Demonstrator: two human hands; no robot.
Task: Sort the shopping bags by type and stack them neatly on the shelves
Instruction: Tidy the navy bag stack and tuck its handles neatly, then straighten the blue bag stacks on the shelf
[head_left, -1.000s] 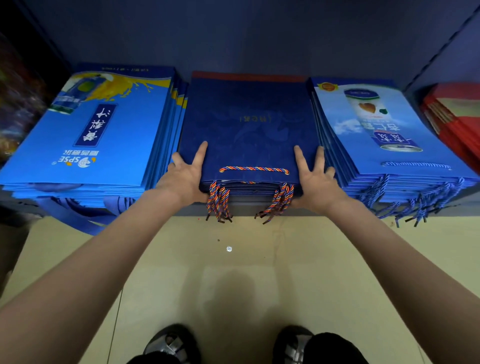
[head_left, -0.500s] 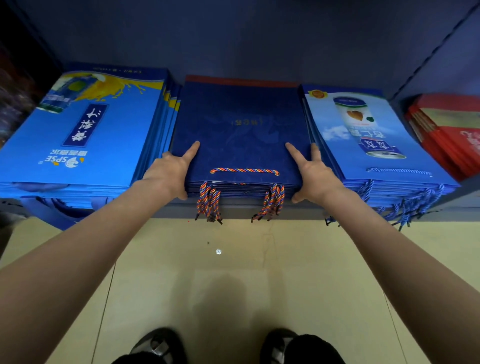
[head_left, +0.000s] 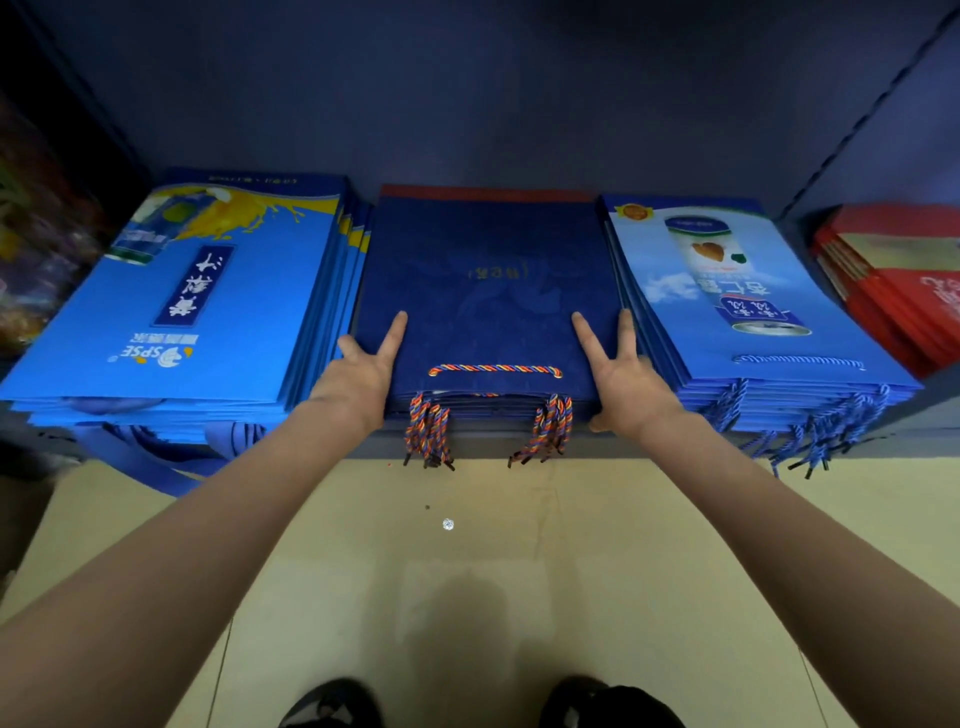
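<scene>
A stack of dark navy bags (head_left: 488, 291) with multicoloured rope handles lies flat in the middle of the shelf. My left hand (head_left: 361, 376) clasps its front left corner, index finger laid on top. My right hand (head_left: 623, 382) clasps the front right corner, two fingers on top. To the left lies a stack of bright blue bags with a yellow splash print (head_left: 208, 291). A stack of light blue bags with a drink-can print (head_left: 737, 291) sits to the right, touching the navy stack.
Red bags (head_left: 898, 280) are piled at the far right behind a shelf upright. The shelf's front edge (head_left: 483, 449) runs below the stacks, rope handles hanging over it. Beige tiled floor (head_left: 467, 571) and my dark shoes lie below. Blurred coloured goods sit far left.
Both hands stay on the navy stack's front corners, and the stack now sits a little further back on the shelf. The view has shifted slightly.
</scene>
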